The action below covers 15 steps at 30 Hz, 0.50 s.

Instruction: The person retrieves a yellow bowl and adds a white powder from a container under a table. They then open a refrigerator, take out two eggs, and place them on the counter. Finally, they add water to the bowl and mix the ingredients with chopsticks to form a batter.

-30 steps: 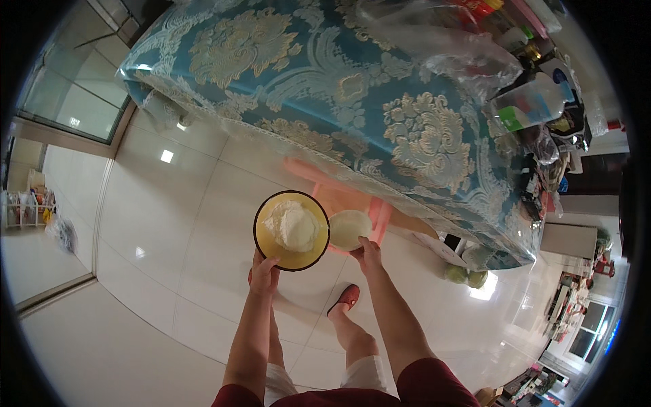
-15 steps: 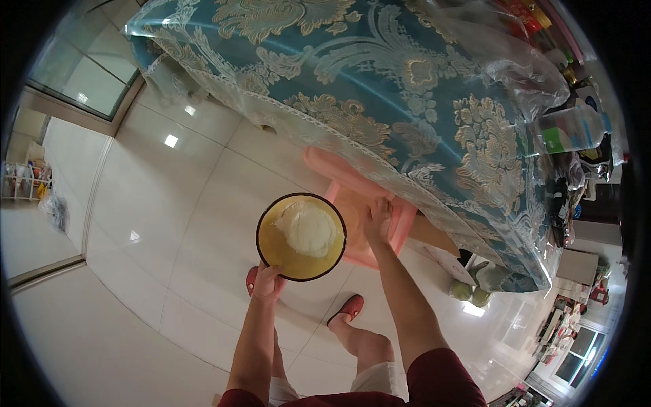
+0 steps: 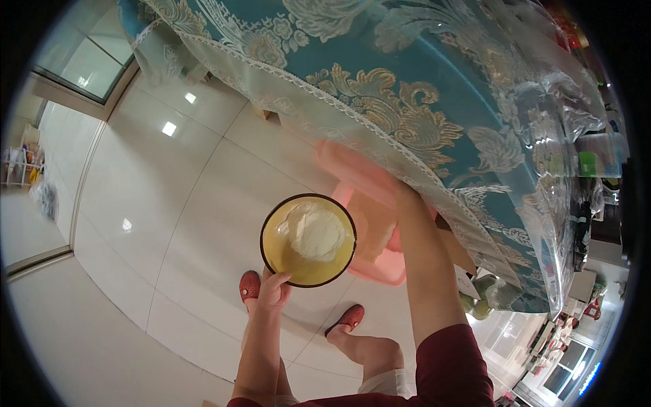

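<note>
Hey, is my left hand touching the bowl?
Touching. The head view shows your left hand at the near edge of the bowl, its thumb lapping over the rim.

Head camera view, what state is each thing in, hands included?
Yellow bowl: upright, partly filled.
White powder: heaped in the bowl.
Left hand: grip closed on the bowl's near edge.
Right hand: hidden past the cloth's edge.
Pink container: on the floor, partly covered.
Patterned tablecloth: hanging over the edge.
Red shoes: worn.
</note>
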Each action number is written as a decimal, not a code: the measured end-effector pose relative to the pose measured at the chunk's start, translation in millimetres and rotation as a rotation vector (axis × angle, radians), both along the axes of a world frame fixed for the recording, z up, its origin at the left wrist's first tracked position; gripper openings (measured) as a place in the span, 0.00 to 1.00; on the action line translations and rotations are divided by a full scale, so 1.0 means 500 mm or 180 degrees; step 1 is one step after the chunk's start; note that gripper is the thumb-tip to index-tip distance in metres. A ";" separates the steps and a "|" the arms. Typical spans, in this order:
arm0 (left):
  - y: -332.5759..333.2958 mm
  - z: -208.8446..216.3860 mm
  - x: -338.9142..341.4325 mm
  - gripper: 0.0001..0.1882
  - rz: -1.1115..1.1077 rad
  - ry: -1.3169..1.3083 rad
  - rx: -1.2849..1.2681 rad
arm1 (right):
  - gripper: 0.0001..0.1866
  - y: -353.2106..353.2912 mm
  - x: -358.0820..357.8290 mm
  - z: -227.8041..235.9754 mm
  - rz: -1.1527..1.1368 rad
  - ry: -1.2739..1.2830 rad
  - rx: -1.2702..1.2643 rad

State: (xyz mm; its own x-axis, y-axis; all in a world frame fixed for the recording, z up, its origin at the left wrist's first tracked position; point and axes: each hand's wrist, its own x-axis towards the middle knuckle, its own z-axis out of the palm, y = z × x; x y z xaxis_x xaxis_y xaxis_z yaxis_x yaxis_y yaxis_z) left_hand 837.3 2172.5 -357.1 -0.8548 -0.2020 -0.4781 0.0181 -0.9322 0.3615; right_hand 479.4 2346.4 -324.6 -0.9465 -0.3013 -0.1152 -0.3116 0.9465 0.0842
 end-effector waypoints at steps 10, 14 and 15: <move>-0.010 0.017 0.019 0.28 -0.0039 -0.0216 -0.0069 | 0.27 0.023 -0.049 0.024 0.0119 0.0009 0.0015; -0.017 0.067 0.046 0.29 -0.0017 -0.0116 -0.0154 | 0.27 0.063 0.047 0.036 0.0340 0.0245 -0.0325; -0.017 0.078 0.049 0.30 -0.0020 -0.0116 -0.0094 | 0.28 0.092 0.088 0.041 0.0342 0.0330 -0.0416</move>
State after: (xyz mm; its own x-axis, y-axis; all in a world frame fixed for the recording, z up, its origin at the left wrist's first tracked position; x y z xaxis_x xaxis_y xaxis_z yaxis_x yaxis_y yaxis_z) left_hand 861.9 2164.2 -318.0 -0.8382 -0.2112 -0.5028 -0.0014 -0.9211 0.3893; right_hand 523.3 2392.2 -304.3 -0.9129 -0.4073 0.0278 -0.4074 0.9132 -0.0002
